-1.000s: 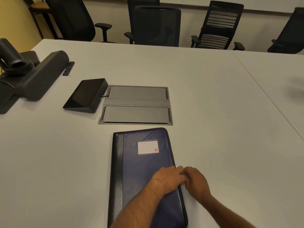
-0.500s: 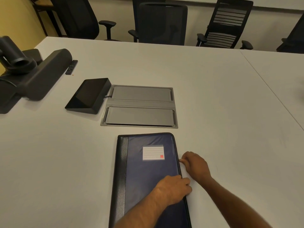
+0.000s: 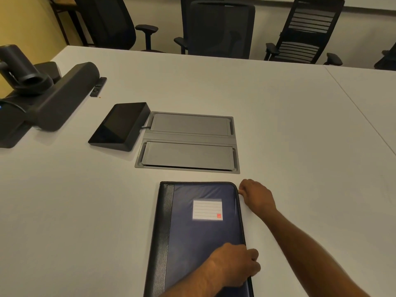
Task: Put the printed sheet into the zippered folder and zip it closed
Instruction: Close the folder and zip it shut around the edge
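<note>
1. Nearest the camera, the left hand (image 3: 234,265) rests on the lower right part of the zippered folder (image 3: 199,236), fingers curled over its right edge and pressing it flat against the white table (image 3: 300,146); it looks to be steadying rather than carrying.

2. The folder lies shut on the table directly in front of the person, black spine strip on the left, navy cover up. The printed sheet is nowhere in sight; presumably it is already inside, though that cannot be confirmed from this view.

3. Further up, the right hand (image 3: 256,196) sits at the folder's far right corner, fingers bunched against the zip track. It appears to be pinching the zip pull, but the pull itself is hidden under the fingers, so I cannot say so for certain.

4. Judged from this, the step in hand is the zipping. The next move calls for drawing the pull round the rounded corner and along the far edge towards the spine, with the left hand keeping the cover from sliding or buckling.

5. On the cover is a white label (image 3: 207,210) with ruled lines, left blank, and a small red mark in its lower right corner, too small to read.

6. Beyond lie a grey cable hatch (image 3: 188,142), a dark touch panel (image 3: 122,125), a conference camera bar (image 3: 53,99) and office chairs (image 3: 220,28); no brand is legible.
</note>
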`<state>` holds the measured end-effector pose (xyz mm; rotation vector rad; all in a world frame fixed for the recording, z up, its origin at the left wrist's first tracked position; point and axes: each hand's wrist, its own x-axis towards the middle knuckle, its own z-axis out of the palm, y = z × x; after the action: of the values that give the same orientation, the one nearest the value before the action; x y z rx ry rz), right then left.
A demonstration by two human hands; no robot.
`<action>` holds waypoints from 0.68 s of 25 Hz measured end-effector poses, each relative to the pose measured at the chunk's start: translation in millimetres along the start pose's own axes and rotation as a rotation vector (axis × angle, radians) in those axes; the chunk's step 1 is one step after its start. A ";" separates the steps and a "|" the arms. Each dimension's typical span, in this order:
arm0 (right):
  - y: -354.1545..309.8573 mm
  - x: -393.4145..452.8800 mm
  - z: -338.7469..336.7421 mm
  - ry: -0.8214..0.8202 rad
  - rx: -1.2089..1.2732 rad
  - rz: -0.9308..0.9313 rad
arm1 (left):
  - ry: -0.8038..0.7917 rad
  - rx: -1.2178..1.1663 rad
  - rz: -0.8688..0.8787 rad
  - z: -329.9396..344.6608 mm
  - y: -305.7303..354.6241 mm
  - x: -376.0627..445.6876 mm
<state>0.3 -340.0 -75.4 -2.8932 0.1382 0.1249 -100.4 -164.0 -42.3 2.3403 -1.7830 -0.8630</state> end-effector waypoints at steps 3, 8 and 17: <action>-2.7 15.9 -2.9 -0.041 -0.096 -0.056 | -0.011 -0.017 0.026 4.8 -6.5 2.1; -3.0 39.6 -15.6 -0.126 -0.359 -0.327 | 0.083 0.024 -0.052 7.4 3.6 1.3; -18.0 65.4 -29.6 -0.206 -0.635 -0.650 | -0.033 0.000 0.100 15.2 -6.7 2.8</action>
<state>69.1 -335.2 -48.8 -3.3146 -1.0431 0.4023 -101.4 -160.3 -58.7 2.2279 -1.8941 -0.8927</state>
